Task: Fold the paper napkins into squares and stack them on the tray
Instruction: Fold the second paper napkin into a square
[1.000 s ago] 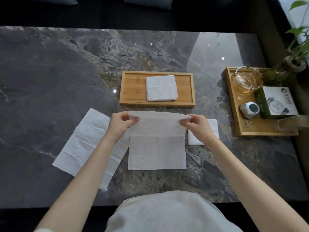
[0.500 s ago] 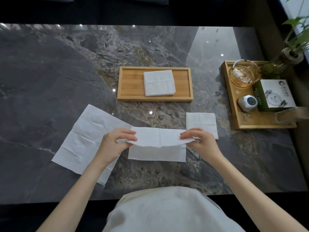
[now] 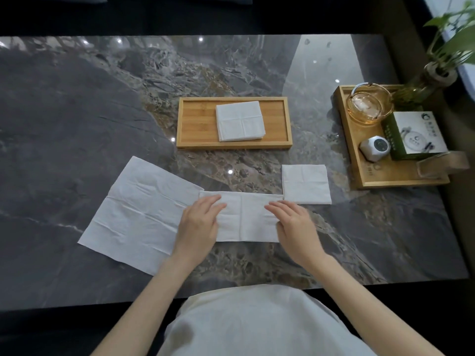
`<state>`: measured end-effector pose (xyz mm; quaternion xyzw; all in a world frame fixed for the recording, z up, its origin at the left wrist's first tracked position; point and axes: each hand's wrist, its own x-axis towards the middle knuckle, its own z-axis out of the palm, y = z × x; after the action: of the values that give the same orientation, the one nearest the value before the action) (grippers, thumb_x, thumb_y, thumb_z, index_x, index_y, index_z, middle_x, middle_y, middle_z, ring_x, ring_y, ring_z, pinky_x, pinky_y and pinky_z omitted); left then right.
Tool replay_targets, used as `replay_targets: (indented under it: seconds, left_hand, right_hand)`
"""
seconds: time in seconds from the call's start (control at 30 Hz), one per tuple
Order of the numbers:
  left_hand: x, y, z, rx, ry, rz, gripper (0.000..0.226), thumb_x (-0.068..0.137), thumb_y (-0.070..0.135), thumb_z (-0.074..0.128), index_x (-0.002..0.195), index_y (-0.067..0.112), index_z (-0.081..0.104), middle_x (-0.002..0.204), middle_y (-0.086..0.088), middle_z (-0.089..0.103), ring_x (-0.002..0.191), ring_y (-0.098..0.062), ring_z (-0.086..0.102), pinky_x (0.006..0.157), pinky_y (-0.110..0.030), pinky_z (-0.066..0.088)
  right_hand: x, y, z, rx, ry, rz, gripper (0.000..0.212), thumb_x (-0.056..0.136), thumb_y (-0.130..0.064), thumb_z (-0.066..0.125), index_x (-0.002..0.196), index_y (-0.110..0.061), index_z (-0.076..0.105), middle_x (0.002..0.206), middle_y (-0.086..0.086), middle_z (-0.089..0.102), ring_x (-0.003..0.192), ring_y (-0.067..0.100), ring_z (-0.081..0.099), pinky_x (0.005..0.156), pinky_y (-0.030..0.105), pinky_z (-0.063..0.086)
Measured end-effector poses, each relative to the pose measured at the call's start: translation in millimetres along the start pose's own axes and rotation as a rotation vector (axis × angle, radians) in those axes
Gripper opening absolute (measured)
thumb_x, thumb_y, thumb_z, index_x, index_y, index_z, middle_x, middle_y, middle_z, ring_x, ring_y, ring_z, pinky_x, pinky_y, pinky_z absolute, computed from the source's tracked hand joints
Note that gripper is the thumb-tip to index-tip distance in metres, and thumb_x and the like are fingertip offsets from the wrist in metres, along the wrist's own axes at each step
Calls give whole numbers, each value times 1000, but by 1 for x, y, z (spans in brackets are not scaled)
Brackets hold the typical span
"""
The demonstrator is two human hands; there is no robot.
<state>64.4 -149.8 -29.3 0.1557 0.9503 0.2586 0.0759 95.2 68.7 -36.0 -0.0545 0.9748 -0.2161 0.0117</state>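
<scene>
A white napkin folded in half into a long rectangle (image 3: pixel 244 217) lies flat on the marble table in front of me. My left hand (image 3: pixel 198 227) rests palm-down on its left end and my right hand (image 3: pixel 293 227) on its right end, fingers spread, pressing it flat. An unfolded napkin (image 3: pixel 136 211) lies to the left, partly under the folded one. A napkin folded into a square (image 3: pixel 305 185) sits to the right. The bamboo tray (image 3: pixel 195 124) beyond holds a stack of square folded napkins (image 3: pixel 240 120).
A second wooden tray (image 3: pixel 385 176) at the right holds a glass bowl (image 3: pixel 368 102), a green-and-white box (image 3: pixel 413 134) and a small white device (image 3: pixel 375 147). A plant in a glass vase (image 3: pixel 437 73) stands at the far right corner. The table's near edge runs just before my body.
My hands brought the napkin's far edge down toward me, folding it in half, then let go of the edge and laid flat on it.
</scene>
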Motion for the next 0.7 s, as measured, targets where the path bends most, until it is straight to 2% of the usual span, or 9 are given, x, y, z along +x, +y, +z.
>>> replay_targets:
  seconds: [0.03, 0.1, 0.17, 0.23, 0.27, 0.33, 0.43, 0.6, 0.7]
  left_hand:
    - [2, 8, 9, 26, -32, 20, 46, 82, 17, 29, 119, 9, 56, 131, -11, 54, 122, -28, 48, 98, -44, 39]
    - [5, 20, 29, 92, -129, 37, 56, 88, 29, 14, 139, 11, 31, 150, -5, 24, 139, -21, 20, 111, -40, 16]
    - [6, 22, 46, 165, -206, 7, 63, 84, 38, -2, 143, 17, 3, 150, 4, -8, 138, -12, -12, 111, -34, -6]
    - [6, 14, 55, 220, -220, -30, 62, 81, 41, -7, 139, 20, -11, 147, 6, -19, 134, -10, -21, 109, -33, -13]
    - [6, 9, 57, 234, -218, -43, 60, 82, 42, -4, 138, 20, -11, 147, 5, -17, 135, -11, -18, 110, -33, -12]
    - [3, -2, 55, 269, -192, -39, 59, 87, 40, 9, 141, 17, 3, 151, 0, 0, 139, -17, 0, 111, -34, -5]
    - [-3, -16, 49, 326, -173, -25, 58, 90, 38, 22, 142, 13, 20, 150, -5, 18, 137, -23, 16, 108, -38, 3]
    - [-7, -18, 45, 352, -201, -28, 58, 90, 41, 18, 141, 15, 13, 150, -5, 11, 138, -24, 11, 108, -37, 1]
    - [-7, -13, 46, 340, -185, -50, 59, 89, 40, 16, 142, 14, 13, 150, -5, 9, 138, -25, 8, 111, -38, -1]
  right_hand:
    - [0, -8, 7, -35, -8, -6, 42, 75, 2, 55, 115, -8, 63, 117, 10, 67, 111, 28, 60, 93, 46, 47]
    - [1, -21, 23, -120, -82, -18, 44, 85, -16, 43, 127, -9, 54, 131, 8, 58, 122, 25, 52, 101, 45, 41]
    - [4, -27, 38, -197, -145, -10, 49, 88, -27, 34, 132, -11, 48, 137, 8, 52, 127, 25, 47, 107, 47, 27]
    - [6, -25, 45, -269, -166, 11, 50, 88, -30, 32, 132, -11, 48, 138, 8, 51, 128, 25, 46, 108, 46, 15]
    - [6, -22, 45, -291, -171, 23, 50, 89, -30, 32, 132, -11, 48, 138, 8, 50, 128, 24, 46, 109, 46, 9]
    - [3, -12, 42, -307, -171, 32, 50, 89, -27, 31, 133, -10, 46, 140, 8, 49, 129, 25, 44, 110, 46, 3]
    - [0, 6, 31, -315, -142, 55, 50, 89, -26, 32, 132, -8, 49, 137, 9, 52, 128, 25, 47, 109, 48, 9]
    - [-6, 17, 25, -250, -1, -34, 43, 87, -19, 37, 121, -5, 59, 128, 11, 60, 122, 28, 53, 105, 42, 23]
    - [-14, 13, 23, -188, 112, -129, 28, 85, -14, 46, 102, -8, 68, 107, 9, 70, 103, 29, 62, 93, 36, 35]
